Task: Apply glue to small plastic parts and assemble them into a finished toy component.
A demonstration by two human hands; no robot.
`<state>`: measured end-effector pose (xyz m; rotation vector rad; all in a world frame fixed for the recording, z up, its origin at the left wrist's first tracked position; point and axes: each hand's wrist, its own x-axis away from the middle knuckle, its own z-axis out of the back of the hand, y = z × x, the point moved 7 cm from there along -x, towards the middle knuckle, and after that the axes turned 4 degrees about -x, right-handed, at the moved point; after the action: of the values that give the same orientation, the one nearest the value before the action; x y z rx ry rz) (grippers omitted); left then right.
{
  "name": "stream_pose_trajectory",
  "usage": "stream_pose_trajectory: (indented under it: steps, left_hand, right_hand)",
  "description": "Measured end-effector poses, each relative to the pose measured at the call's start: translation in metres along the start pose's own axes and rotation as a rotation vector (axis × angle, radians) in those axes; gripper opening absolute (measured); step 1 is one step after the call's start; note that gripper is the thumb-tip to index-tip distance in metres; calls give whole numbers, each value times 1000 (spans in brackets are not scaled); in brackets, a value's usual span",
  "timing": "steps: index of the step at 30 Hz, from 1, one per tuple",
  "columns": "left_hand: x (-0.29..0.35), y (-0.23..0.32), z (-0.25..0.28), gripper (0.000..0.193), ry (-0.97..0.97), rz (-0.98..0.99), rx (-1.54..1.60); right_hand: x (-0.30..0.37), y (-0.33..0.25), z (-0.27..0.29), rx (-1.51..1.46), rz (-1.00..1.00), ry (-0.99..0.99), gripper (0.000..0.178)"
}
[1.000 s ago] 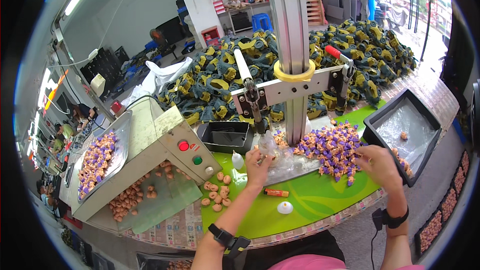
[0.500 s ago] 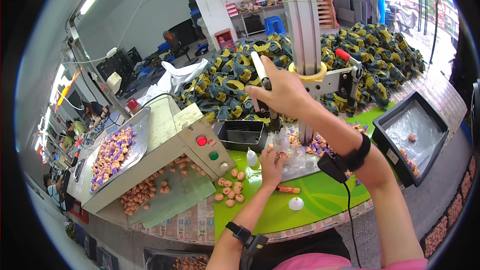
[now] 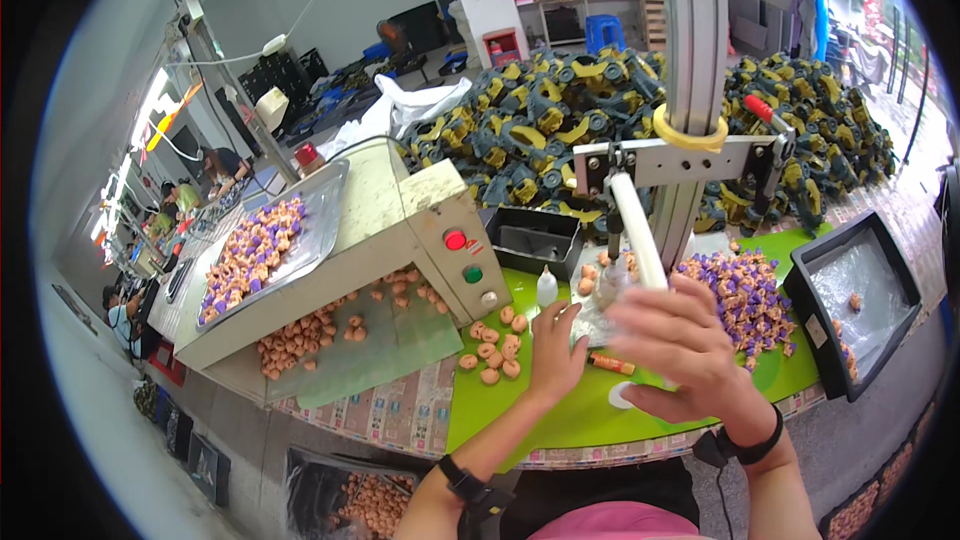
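Note:
My right hand [image 3: 695, 360], blurred by motion, is at the lower end of a white lever handle [image 3: 638, 230], its fingers stretched out and thumb apart; whether it touches the lever is unclear. The lever belongs to a hand press on an aluminium column [image 3: 693, 50] with a yellow tape roll [image 3: 690, 130] around it. My left hand [image 3: 556, 352] is beside the press base, fingers apart, nothing visible in them. Near it are a white dropper bottle [image 3: 546, 288], several peach rounded parts [image 3: 489, 350] and an orange tube [image 3: 611, 364]. A white round piece [image 3: 620, 395] is partly behind my right thumb.
Purple-and-peach parts [image 3: 735, 290] are heaped right of the press. A black bin [image 3: 800, 305] stands at right, a small black tray [image 3: 490, 252] behind the bottle. Left is a box machine [image 3: 425, 195] with a metal tray [image 3: 335, 195] on top. Yellow-and-dark toy parts [image 3: 540, 130] pile up behind.
The lever has swung down toward me, and my right hand has come down from beside it to its lower end. My left hand has drawn back from under the press. The view has shifted.

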<state>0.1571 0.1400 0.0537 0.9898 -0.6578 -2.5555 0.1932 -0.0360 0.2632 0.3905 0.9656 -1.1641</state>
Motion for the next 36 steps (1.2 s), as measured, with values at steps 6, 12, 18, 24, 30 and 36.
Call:
stream_pose_trajectory:
  steps: [6, 12, 18, 24, 30, 36]
  left_hand:
    - [50, -29, 91, 60, 74, 183, -284]
    - [66, -77, 84, 63, -82, 138, -352]
    - [62, -68, 72, 47, -66, 128, -341]
    - [57, -50, 64, 37, -177, 30, -362]
    - [51, -41, 68, 31, -138, -60, -365]
    - [51, -37, 58, 31, -229, -86, -372]
  right_hand:
    - [95, 27, -1, 33, -379, 152, 56]
    - [181, 38, -60, -154, -842, 47, 43]
    - [195, 37, -70, -170, -891, 82, 35]
    - [204, 45, -74, -118, -924, 62, 32]
    - [208, 49, -83, -160, -955, 31, 33]
    - [206, 47, -101, -225, -973, 11, 42]
